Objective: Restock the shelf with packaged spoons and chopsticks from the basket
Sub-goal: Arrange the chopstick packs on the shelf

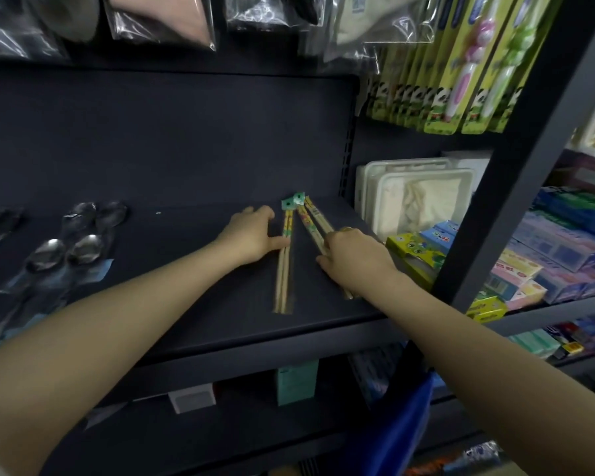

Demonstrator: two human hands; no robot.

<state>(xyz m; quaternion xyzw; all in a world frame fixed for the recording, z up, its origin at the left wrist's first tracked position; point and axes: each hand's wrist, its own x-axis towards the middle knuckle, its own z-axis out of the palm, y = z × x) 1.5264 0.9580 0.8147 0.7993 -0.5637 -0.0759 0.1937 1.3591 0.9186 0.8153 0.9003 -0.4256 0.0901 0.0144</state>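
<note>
Reached onto the dark shelf (186, 269) with both arms. Left hand (251, 235) lay flat, fingers straight and pressed against the left side of one chopstick pack (284, 266), which ran straight from 12 to 6 o'clock. Right hand (354, 259) rested over a second chopstick pack (311, 223), splayed toward 11 o'clock from under the palm; whether its fingers pinched the pack or merely pressed it could not be told. Green tabs of both packs nearly touched at 12 o'clock. Packaged spoons (62, 249) lay well apart at 9 o'clock on the same shelf. Likely mid-straightening: best done by swinging the splayed pack parallel to the first, nudging with flat fingers, keeping tabs level, clear of the small boxes (416, 249) at 3 o'clock. Basket not clearly identifiable.
</note>
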